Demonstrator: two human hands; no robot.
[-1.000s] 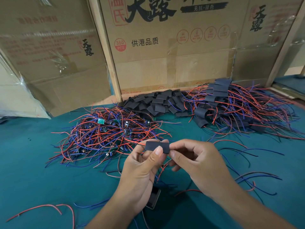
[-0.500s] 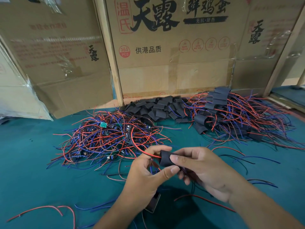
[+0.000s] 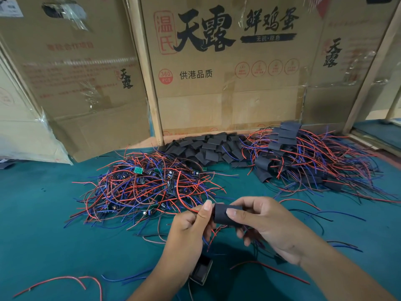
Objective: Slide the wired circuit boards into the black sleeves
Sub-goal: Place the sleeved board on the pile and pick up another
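- Right hand (image 3: 267, 224): thumb and fingers (image 3: 233, 212) curled round a black sleeve (image 3: 223, 216), held above the green table (image 3: 43, 224).
- Left hand (image 3: 188, 231): fingertips pinch red and blue wires at the sleeve's left opening; the board itself is not visible.
- Unsleeved wired circuit boards (image 3: 138, 187): tangled heap, left of centre on the table.
- Empty black sleeves (image 3: 208, 149): pile at the rear, against the cardboard boxes (image 3: 227, 83).
- Sleeved boards (image 3: 303, 161): heap at the right rear, wires trailing outward.
- Small black device (image 3: 201, 271): lies on the table under the left wrist.
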